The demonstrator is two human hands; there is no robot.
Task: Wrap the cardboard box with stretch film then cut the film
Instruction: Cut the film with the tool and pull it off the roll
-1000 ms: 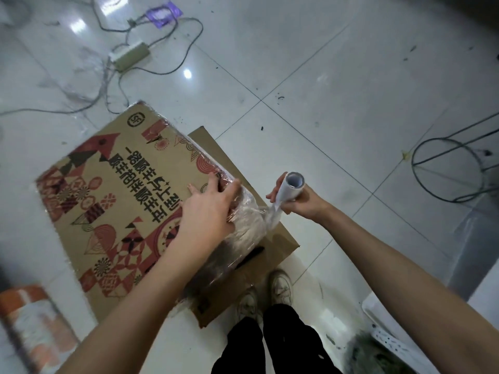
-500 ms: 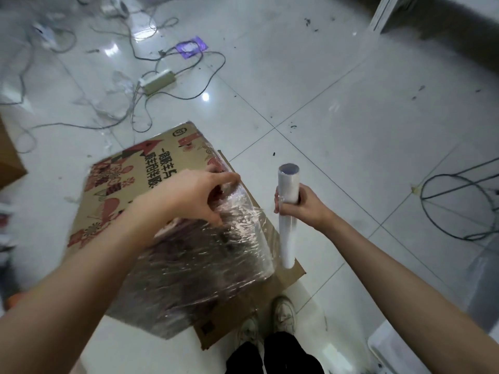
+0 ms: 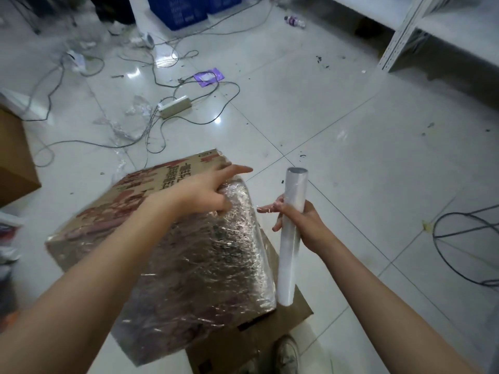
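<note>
So the cardboard box (image 3: 151, 228) is sitting tilted on a flattened piece of cardboard (image 3: 270, 333) on the floor, its near end already covered in shiny film. The left hand (image 3: 208, 193) is spread flat on top of the box with fingers apart. The right hand (image 3: 299, 222) is clamped around the stretch film roll (image 3: 290, 238) just right of the box, roll upright, long axis running along the box's right edge. I'd guess the next pull goes around that corner, and the right hand is the one placed for it.
</note>
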